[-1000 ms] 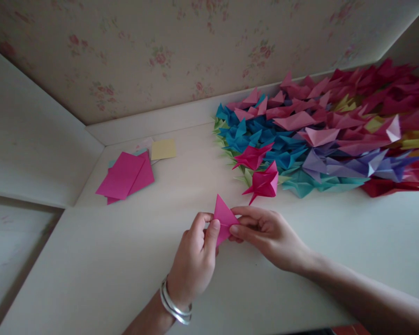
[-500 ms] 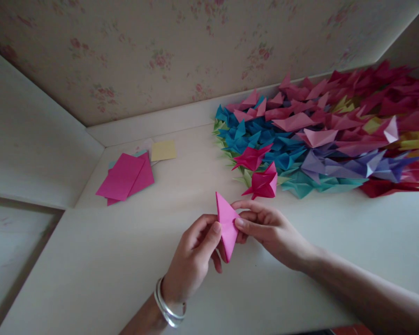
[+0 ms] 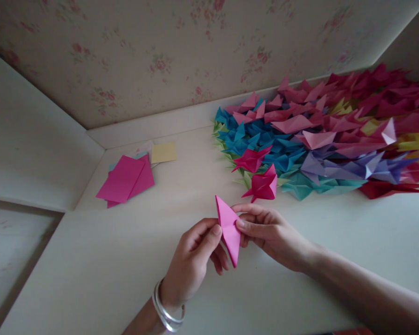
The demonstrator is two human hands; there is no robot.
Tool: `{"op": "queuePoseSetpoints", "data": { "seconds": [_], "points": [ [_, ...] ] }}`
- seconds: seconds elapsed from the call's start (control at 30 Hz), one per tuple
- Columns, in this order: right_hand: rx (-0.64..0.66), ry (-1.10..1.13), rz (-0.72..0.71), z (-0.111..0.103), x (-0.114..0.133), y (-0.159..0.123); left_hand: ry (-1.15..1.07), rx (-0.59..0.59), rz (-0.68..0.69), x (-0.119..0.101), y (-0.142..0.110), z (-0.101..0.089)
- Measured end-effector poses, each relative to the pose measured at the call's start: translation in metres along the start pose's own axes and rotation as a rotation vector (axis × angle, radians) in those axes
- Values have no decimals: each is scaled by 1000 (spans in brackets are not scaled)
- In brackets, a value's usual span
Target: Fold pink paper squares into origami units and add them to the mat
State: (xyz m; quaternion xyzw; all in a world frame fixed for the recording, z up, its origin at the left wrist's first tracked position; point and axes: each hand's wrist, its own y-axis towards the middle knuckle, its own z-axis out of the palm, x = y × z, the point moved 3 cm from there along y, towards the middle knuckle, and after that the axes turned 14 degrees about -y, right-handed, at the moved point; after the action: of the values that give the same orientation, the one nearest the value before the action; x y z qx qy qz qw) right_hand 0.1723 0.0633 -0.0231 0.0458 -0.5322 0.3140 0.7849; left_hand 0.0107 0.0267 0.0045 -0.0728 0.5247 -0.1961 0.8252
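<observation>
A piece of folded pink origami paper point(image 3: 229, 228), narrow and pointed at both ends, is held above the white table between my two hands. My left hand point(image 3: 195, 253), with silver bangles at the wrist, pinches its left edge between thumb and fingers. On the opposite side, my right hand point(image 3: 270, 230) grips the right edge, thumb on top and fingertips partly hidden behind the paper. Just beyond my right hand lies a bright pink folded paper figure point(image 3: 264, 183), with another pink folded figure point(image 3: 251, 159) behind it.
A large heap of folded paper figures point(image 3: 296, 123) in several colours fills the back right against the wall. Pink paper sheets point(image 3: 120, 179) and a yellow sheet point(image 3: 164, 152) lie at the back left. A white panel point(image 3: 31, 125) bounds the left side.
The lower point of the folded paper has swung slightly right, and the paper sits a bit lower in view. Both hands keep their grip on it.
</observation>
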Motion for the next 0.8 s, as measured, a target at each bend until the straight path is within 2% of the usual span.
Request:
{"op": "queuePoseSetpoints", "data": {
  "seconds": [0.2,0.4,0.57,0.63,0.73,0.8],
  "points": [
    [66,70,5,1,-1,0,1,45,-10,-1,-1,0],
    [49,70,4,1,2,0,138,-56,92,0,-2,1],
    [62,-94,4,0,0,0,117,-164,102,1,-3,-5],
    [85,-174,6,1,0,-1,102,-147,68,2,-3,-5],
    [103,-274,-21,4,1,-1,131,-57,22,3,-3,-4],
    [60,-353,-65,6,3,-2,173,-28,33,3,-2,-3]
  ]
}}
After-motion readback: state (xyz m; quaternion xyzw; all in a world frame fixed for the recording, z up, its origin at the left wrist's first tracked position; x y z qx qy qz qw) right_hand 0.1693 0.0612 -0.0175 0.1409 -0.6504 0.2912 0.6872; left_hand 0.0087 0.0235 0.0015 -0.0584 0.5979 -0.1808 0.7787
